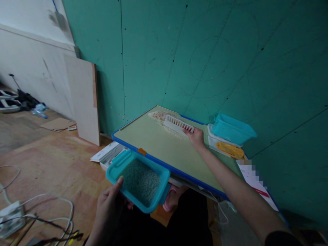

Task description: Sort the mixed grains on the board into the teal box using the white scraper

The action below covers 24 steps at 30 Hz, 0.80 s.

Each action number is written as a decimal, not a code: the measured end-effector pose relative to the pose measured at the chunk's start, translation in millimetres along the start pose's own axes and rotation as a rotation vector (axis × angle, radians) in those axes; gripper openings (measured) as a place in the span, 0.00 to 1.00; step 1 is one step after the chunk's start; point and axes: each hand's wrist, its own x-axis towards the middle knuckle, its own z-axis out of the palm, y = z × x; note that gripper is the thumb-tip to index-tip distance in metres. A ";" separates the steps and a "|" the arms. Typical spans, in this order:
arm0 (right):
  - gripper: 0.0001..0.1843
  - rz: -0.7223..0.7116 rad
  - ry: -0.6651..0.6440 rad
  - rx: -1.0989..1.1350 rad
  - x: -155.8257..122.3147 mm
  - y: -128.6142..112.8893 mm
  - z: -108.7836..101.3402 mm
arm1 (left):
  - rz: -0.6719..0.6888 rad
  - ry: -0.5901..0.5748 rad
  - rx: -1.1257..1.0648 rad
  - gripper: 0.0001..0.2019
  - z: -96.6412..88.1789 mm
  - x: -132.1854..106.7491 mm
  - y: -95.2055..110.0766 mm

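Note:
My left hand (112, 196) grips the near left side of a turquoise plastic tub (164, 181), thumb over the rim. Pale grains (147, 181) lie in the tub, which sits just below the table's front edge. Over the green tabletop (151, 147), my right hand (195, 137) is closed on the right end of a white slotted plastic strip (175, 125). The strip lies against a spread pile of pale grains with reddish-brown bits (159, 116) at the table's far side. Part of that pile is hidden behind the strip.
At the table's right end stand another turquoise tub (233, 129), a white container with something orange-yellow (229, 150), and a paper sheet (256, 184). A green wall (153, 68) rises behind. Cables and a power strip (11, 218) lie on the floor, left.

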 end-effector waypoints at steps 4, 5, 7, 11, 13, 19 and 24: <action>0.11 -0.001 -0.006 0.023 -2.0 1.0 -3.3 | -0.024 0.003 -0.038 0.27 -1.3 1.2 -3.3; 0.12 -0.006 -0.006 0.025 -2.5 1.0 -4.5 | -0.024 -0.002 -0.041 0.27 -1.0 0.8 -3.1; 0.12 -0.011 0.001 0.017 -2.9 0.8 -6.8 | -0.026 -0.006 -0.050 0.27 -0.2 -0.3 -2.3; 0.11 -0.013 0.020 -0.035 -1.4 -0.2 -9.0 | -0.037 0.002 -0.076 0.26 0.4 -1.0 -2.2; 0.10 -0.021 0.025 -0.048 -1.0 -0.5 -9.0 | -0.034 0.004 -0.073 0.26 0.1 -0.8 -2.8; 0.14 -0.033 -0.018 0.036 -3.5 0.7 -8.8 | -0.049 -0.003 -0.058 0.27 -3.3 2.8 -6.3; 0.16 -0.009 -0.014 -0.007 -1.1 3.8 -7.7 | -0.023 0.004 -0.053 0.26 -1.9 3.5 -6.0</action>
